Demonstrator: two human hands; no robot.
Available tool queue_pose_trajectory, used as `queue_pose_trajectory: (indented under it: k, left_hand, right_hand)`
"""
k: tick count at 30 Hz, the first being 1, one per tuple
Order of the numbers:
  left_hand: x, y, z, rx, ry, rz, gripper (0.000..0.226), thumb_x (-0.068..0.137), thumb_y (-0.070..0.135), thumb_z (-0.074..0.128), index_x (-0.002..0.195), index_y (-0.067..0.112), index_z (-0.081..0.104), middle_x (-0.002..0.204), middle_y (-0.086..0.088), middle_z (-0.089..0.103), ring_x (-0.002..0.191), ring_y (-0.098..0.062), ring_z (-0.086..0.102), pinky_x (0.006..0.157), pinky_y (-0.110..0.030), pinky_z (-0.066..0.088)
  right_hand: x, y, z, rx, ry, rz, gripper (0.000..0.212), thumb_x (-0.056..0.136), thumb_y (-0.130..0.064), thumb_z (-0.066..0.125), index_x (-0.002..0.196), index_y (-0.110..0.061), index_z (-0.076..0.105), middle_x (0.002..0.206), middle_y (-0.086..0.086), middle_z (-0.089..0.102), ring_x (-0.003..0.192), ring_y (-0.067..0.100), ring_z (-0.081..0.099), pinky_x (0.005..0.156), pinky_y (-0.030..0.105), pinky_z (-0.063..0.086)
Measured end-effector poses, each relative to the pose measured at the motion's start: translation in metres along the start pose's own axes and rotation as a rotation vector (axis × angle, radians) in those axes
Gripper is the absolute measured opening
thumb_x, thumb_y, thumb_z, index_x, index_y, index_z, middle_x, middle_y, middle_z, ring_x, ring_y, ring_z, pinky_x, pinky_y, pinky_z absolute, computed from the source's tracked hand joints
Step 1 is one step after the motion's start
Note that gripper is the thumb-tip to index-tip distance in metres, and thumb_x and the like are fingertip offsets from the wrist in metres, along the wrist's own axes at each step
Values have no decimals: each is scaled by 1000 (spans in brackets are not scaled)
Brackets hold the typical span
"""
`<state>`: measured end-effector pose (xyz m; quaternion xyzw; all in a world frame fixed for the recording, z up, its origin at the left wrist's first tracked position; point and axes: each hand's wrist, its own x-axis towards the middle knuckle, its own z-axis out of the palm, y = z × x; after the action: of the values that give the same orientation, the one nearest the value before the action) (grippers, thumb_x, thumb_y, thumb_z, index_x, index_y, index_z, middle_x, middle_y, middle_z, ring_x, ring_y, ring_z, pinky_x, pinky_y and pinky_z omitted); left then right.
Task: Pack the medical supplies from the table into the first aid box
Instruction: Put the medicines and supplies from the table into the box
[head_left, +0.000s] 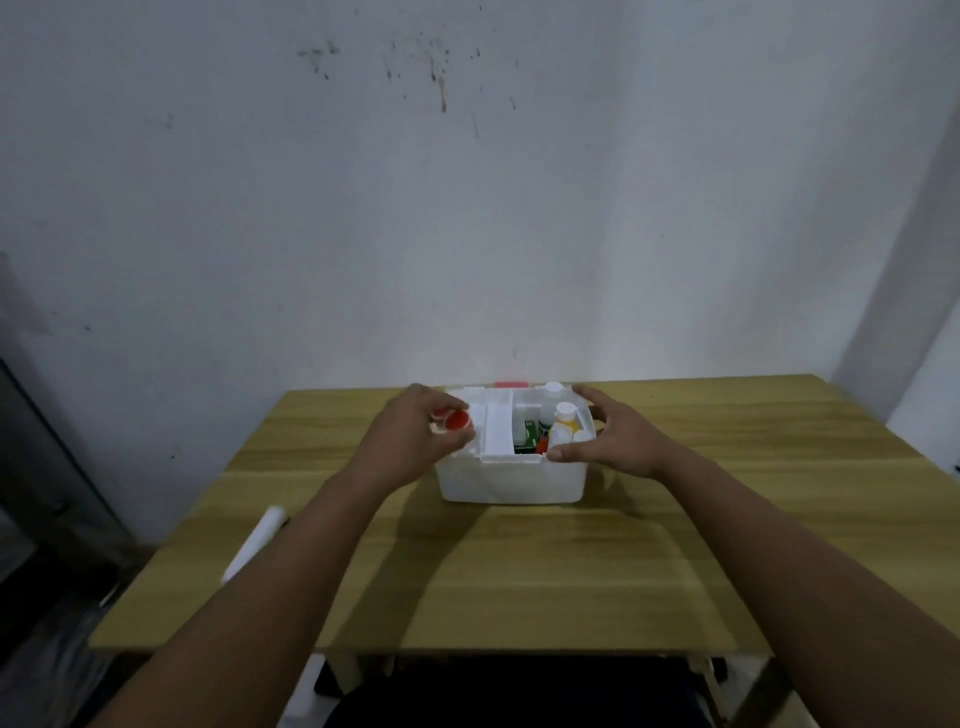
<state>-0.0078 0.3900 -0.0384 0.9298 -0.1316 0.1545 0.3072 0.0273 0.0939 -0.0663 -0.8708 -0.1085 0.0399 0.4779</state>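
Observation:
A white first aid box (511, 480) stands open at the far middle of the wooden table (519, 571). Inside it sit a white divider tray (496, 431), a green packet (530, 434) and a yellow bottle with a white cap (563, 421). My left hand (415, 431) hovers over the box's left side, its fingers closed around a small round red item (457, 420). My right hand (613, 439) grips the box's right rim, thumb on the near edge and fingers at the far corner.
A white cylindrical object (254, 543) lies at the table's left edge, partly overhanging. A grey wall rises directly behind the table. A dark cabinet stands on the floor at the left.

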Motion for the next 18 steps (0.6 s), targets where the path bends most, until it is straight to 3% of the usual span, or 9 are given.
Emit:
queue_pose_trajectory:
  k: [5,9,14,18]
  left_hand:
    - [3,6,12,113,-67,-47,41,90,41,76,127,25,75,121,4,66,97,-7,60,81,-27,48]
    - [11,10,8,170,-154,-94,50,89,45,75,135,25,70,131,5,68,113,-12,64,89,-30,52]
    - [13,10,4,188,-197,-121,53,86,50,77,133,27,70,110,8,73,103,-11,65,90,-34,54]
    - [9,13,2,185,-144,-113,44,84,49,78,122,28,75,111,10,71,96,-6,64,87,-34,55]
  right_hand:
    - [-1,-1,-1,2,-7,1,110,58,-45,96,151,-35,39,128,-16,53,123,10,50,95,28,46]
    - [-2,-1,-1,-10,-1,6,114,58,-47,96,153,-33,36,130,-14,52,126,12,48,100,31,46]
    - [-3,-3,0,-15,-2,0,112,61,-46,95,154,-32,34,129,-15,49,121,10,47,94,28,45]
    - [-2,-2,-1,-8,-2,5,113,61,-45,95,155,-31,33,131,-13,49,121,11,47,98,30,46]
